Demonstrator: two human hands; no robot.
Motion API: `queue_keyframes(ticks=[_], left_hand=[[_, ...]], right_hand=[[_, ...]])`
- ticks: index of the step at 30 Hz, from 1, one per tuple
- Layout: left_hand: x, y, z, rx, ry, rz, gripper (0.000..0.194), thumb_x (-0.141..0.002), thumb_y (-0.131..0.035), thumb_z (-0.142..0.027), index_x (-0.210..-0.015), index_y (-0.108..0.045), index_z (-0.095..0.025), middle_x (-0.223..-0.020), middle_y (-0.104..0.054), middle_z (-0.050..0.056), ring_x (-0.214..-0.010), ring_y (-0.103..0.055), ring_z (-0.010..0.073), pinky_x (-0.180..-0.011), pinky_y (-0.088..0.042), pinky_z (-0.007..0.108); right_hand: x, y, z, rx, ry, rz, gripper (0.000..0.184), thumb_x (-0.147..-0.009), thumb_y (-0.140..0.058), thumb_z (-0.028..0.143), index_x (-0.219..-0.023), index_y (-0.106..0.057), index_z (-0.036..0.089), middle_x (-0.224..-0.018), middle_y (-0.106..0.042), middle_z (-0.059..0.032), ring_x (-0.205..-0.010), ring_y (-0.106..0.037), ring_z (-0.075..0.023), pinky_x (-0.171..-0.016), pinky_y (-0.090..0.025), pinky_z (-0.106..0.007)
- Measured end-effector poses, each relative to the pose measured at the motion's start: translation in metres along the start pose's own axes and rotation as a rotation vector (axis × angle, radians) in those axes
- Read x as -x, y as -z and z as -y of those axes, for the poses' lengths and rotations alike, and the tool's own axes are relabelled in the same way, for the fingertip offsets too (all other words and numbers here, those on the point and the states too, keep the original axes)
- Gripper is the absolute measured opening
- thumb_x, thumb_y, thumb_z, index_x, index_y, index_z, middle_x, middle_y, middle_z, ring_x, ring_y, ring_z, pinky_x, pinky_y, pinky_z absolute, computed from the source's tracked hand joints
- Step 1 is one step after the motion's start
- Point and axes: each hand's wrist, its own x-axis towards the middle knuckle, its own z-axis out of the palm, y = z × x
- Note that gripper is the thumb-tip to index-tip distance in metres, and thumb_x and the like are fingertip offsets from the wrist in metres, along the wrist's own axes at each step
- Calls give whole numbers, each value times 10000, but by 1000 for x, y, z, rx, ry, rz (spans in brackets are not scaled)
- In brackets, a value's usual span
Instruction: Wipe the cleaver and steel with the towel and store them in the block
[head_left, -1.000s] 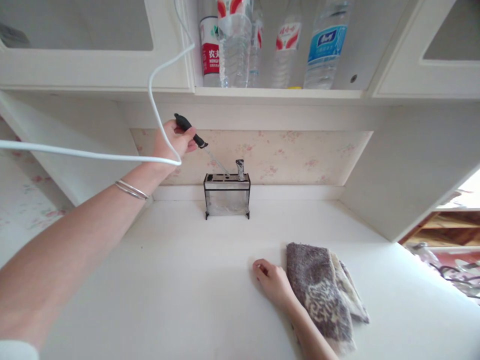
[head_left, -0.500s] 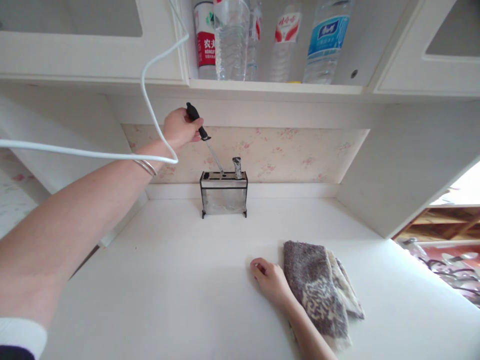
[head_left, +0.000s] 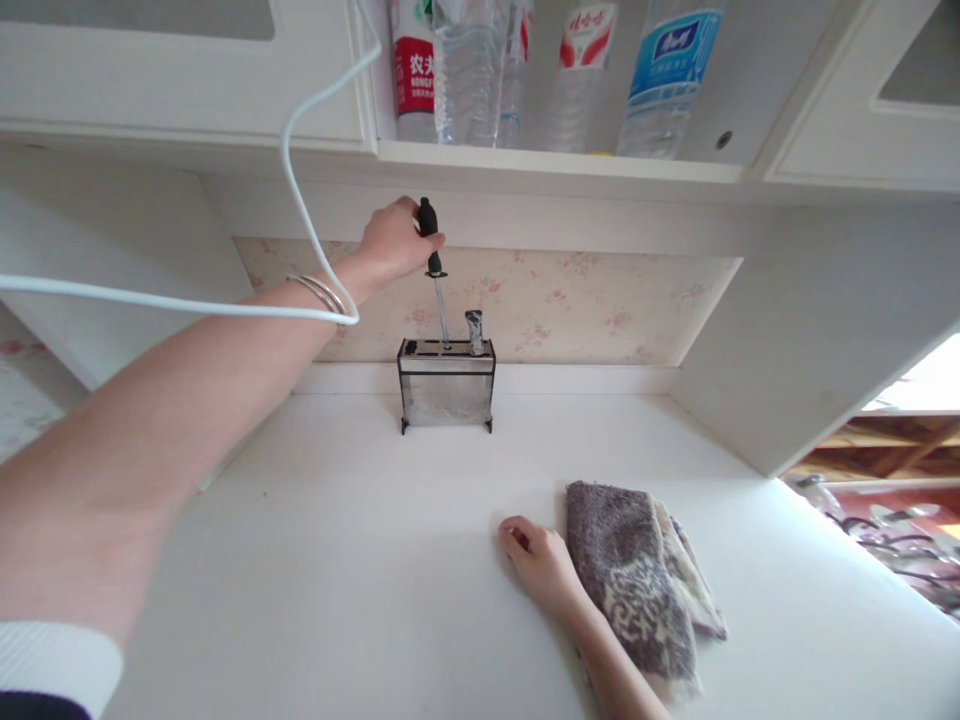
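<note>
My left hand (head_left: 396, 238) is closed around the black handle of a sharpening steel (head_left: 440, 305). The steel is nearly upright, its thin rod leaning slightly, with the tip at a hole in the top of a knife block (head_left: 448, 400). This block has a metal top, clear sides and black edges, and stands against the back wall. A worn, patchy handle (head_left: 474, 334) sticks up from its right slot. On the white counter my right hand (head_left: 541, 562) rests with curled fingers and nothing visible in them, just left of a folded brown-and-cream towel (head_left: 626, 570).
A white cable (head_left: 296, 190) hangs in front of my left forearm. Overhead, an open cabinet shelf (head_left: 555, 165) holds several plastic bottles (head_left: 667, 75). White side panels (head_left: 810, 320) flank the counter (head_left: 337, 580). Shelving with clutter (head_left: 892, 540) shows beyond the right edge.
My left hand has moved right, bringing the sharpening steel from a slant to nearly upright over the knife block. My right hand and the towel stay put.
</note>
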Motion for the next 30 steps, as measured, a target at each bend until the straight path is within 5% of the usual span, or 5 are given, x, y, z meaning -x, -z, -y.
queue_keyframes(ticks=[3,6,14,30], left_hand=[[-2,-12,-2,-69,4,-41,601,-857,-592,-424,-1381,-376,-225,-1047,-665,46,-996,-590,216,-914,-447,419],[-1,-25,-2,-147,-23,-2,571,-844,-576,-437,-1371,-393,-315,-1081,-653,56,-1031,-601,269,-882,-456,410],[13,-59,13,-246,-10,173,597,-716,-678,-520,-1199,-557,-191,-1028,-649,148,-1042,-597,393,-884,-451,492],[49,-108,41,-199,39,239,455,-786,-608,-461,-1182,-552,-245,-1037,-677,127,-993,-625,348,-826,-466,440]], right_hand=[[0,0,1,4,-9,-2,251,-888,-453,324,-850,-685,237,-656,-660,0,-623,-603,-164,-590,-368,-227],[0,1,2,3,-19,-3,248,-888,-454,315,-863,-689,239,-665,-671,1,-624,-608,-161,-589,-368,-224],[-2,1,1,11,-6,8,247,-890,-457,304,-855,-693,240,-671,-686,-6,-626,-619,-166,-594,-379,-225],[-6,0,-3,-4,-14,8,250,-895,-458,319,-854,-688,230,-632,-649,0,-604,-599,-162,-585,-376,-225]])
